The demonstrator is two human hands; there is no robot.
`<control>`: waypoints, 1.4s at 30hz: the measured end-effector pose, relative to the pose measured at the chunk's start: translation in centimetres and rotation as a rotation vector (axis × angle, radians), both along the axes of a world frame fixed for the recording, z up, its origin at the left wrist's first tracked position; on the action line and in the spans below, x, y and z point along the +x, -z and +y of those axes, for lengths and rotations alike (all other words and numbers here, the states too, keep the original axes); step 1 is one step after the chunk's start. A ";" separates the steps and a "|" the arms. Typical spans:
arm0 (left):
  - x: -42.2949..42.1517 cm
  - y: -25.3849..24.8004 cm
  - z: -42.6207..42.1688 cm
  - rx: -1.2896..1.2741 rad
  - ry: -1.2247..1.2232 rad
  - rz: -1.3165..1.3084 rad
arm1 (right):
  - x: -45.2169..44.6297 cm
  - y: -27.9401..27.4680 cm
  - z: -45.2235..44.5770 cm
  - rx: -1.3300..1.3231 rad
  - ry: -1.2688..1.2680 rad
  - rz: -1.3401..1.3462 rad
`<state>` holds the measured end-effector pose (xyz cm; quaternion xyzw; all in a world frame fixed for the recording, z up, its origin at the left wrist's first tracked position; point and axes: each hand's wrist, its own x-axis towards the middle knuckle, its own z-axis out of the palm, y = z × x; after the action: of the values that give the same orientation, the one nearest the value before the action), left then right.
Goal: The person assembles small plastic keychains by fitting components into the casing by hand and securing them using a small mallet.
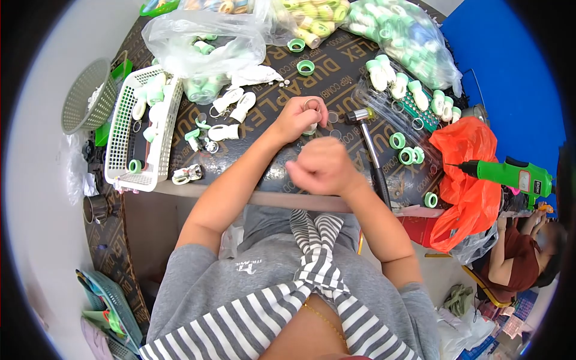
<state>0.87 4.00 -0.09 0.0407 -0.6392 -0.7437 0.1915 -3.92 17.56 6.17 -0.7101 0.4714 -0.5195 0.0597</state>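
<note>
My left hand (pixel 300 119) rests on the dark board, its fingers curled round a small pale green and white part (pixel 310 129). A thin metal ring (pixel 312 104) shows at those fingers. Just in front of it and nearer my body is my right hand (pixel 324 167), closed like a fist and slightly blurred; whatever it may hold is hidden. To the right lies a hammer (pixel 375 153) with a black grip. White and green mini flashlights (pixel 243 108) lie left of my hands, beside a small loose assembly (pixel 192 139). Green ring caps (pixel 407 156) sit right of the hammer.
A white basket (pixel 112 162) holding flashlights stands at left. Filled plastic bags (pixel 396 36) line the back. At right are a green board (pixel 423 114) with flashlights, an orange bag (pixel 462 150) and a green electric screwdriver (pixel 510 174). Another person (pixel 519 255) sits at far right.
</note>
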 end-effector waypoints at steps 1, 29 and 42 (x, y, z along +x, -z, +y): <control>0.0 -0.1 0.0 0.001 0.002 0.001 | 0.6 0.5 0.1 0.004 -0.005 0.062; 0.2 -1.0 0.4 -0.005 -0.012 -0.075 | -2.5 0.2 -1.2 -0.071 0.112 -0.071; 1.9 -1.8 -0.8 0.092 -0.034 -0.071 | -3.7 -1.4 -2.7 0.319 0.066 -0.417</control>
<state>2.79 3.23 1.75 0.0868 -0.6099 -0.7670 0.1793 -7.59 14.84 7.58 -0.5537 0.5478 -0.5752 0.2499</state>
